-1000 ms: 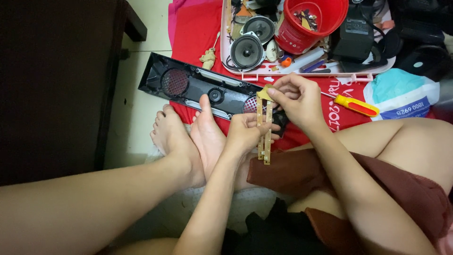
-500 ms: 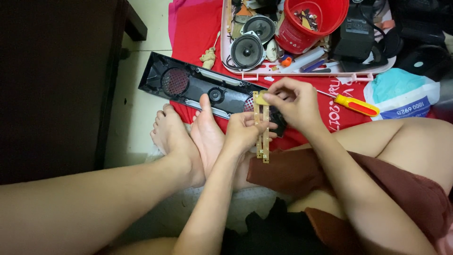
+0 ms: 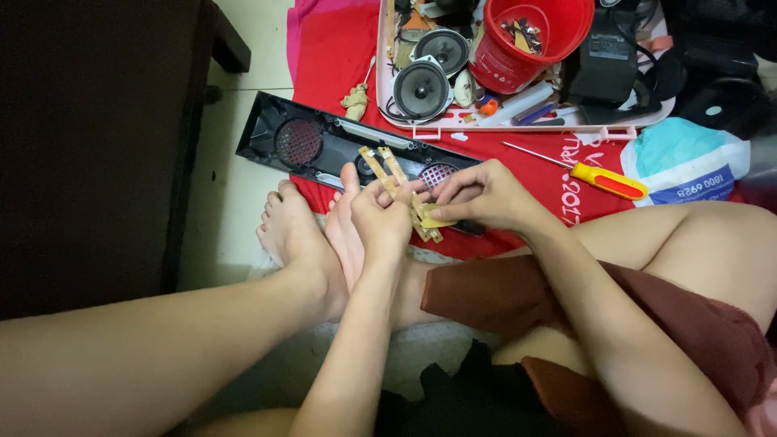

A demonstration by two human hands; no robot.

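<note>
Circuit strips (image 3: 394, 184) in both hands, slanting up-left

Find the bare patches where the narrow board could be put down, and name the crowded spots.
Bare red cloth lies left of the pink tray, above the black panel. Pale floor shows between the dark furniture and the panel. Crowded: the tray, with speakers and red tub. Both hands hold the board.
</note>
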